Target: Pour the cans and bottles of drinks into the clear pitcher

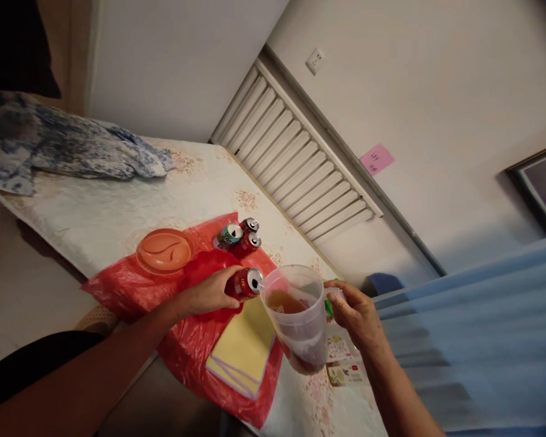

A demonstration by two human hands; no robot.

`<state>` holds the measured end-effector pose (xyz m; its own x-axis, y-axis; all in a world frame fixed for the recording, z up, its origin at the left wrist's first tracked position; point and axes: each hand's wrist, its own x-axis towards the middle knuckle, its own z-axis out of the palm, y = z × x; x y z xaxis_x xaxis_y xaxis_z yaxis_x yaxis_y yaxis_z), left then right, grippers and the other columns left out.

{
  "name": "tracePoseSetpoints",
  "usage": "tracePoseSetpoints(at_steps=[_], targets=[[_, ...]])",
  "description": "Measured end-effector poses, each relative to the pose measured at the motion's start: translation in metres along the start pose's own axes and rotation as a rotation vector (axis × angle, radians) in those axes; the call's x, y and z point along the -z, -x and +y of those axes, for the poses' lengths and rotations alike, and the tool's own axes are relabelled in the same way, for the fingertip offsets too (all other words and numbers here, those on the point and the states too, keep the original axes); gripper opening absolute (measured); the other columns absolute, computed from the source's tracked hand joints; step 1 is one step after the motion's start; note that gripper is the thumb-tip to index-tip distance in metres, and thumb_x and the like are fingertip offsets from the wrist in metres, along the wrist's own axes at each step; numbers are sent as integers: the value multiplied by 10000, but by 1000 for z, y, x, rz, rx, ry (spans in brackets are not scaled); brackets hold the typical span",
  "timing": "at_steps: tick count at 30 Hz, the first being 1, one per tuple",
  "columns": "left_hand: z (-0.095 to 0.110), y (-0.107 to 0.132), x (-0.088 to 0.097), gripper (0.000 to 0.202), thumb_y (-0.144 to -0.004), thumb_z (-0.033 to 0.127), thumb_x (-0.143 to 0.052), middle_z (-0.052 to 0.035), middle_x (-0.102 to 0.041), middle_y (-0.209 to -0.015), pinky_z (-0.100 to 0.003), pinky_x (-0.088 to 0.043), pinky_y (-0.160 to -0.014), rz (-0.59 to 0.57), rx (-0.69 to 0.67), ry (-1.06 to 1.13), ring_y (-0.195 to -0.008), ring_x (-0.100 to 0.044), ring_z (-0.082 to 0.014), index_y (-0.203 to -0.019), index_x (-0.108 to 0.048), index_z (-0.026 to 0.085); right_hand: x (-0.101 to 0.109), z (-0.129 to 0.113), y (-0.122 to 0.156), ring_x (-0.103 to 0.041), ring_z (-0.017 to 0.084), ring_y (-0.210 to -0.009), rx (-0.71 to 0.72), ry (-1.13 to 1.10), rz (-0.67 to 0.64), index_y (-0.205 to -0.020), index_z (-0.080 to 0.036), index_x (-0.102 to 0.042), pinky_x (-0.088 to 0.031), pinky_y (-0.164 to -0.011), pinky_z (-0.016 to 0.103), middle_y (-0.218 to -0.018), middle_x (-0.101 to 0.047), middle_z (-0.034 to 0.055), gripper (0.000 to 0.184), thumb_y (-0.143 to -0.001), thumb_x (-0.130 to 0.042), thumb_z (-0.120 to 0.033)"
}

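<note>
I record left grip (215, 291) wrapped around can (241, 285), right grip (357, 315) holding jug (304, 337); drift between them could spill drink (283, 301) onto yellow cloth (246, 343).

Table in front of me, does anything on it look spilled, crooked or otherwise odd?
No spill shows around the pitcher or the red can in the left hand. The red plastic sheet does look untidy: wrinkled, its outline uneven. The patterned cloth lies bunched on the table, left of the picture.
</note>
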<state>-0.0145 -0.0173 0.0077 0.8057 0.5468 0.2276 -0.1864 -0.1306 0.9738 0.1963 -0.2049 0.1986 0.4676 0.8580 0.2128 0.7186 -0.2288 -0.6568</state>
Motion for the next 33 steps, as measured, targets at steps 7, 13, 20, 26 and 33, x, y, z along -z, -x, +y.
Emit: tracePoseSetpoints(at_steps=[7, 13, 20, 26, 33], targets=[[2, 0, -1, 659, -646, 222, -705, -76, -640, -1277, -355, -461, -980, 13, -7, -17, -1186, -588, -281, -1278, -518, 215, -1, -7, -3, -369, 96, -445, -32, 11, -48, -929, -215, -737, -339, -446, 224, -522, -468, -53, 338, -754, -713, -504], [-1, -1, 0, 694, -621, 230, -719, -65, -645, -1257, -351, -480, -962, -3, 13, -52, -1156, -605, -272, -1285, -518, 229, -1, -13, -5, -419, 108, -474, 34, 122, -38, -935, -177, -744, -352, -463, 230, -541, -510, -30, 382, -769, -688, -517], [6, 1, 1, 697, -622, 211, -705, -65, -643, -1267, -353, -474, -965, -2, 6, -19, -1168, -601, -269, -1294, -522, 230, 1, -15, -6, -421, 115, -499, 54, 158, -45, -939, -181, -748, -340, -470, 233, -550, -513, -26, 384, -781, -674, -523], [3, 1, 2, 714, -628, 214, -705, -79, -630, -1300, -353, -473, -967, -20, 3, -27, -1186, -590, -279, -1315, -512, 221, 0, -20, -7, -414, 111, -499, 47, 155, -56, -930, -168, -746, -332, -465, 230, -543, -498, -30, 392, -775, -674, -520], [2, 1, 2, 691, -625, 218, -708, -63, -643, -1291, -345, -486, -966, -1, -8, -44, -1191, -599, -278, -1294, -534, 234, 0, -24, -9, -392, 105, -503, 27, 142, -77, -934, -159, -734, -308, -445, 221, -551, -477, -33, 390, -772, -677, -509]])
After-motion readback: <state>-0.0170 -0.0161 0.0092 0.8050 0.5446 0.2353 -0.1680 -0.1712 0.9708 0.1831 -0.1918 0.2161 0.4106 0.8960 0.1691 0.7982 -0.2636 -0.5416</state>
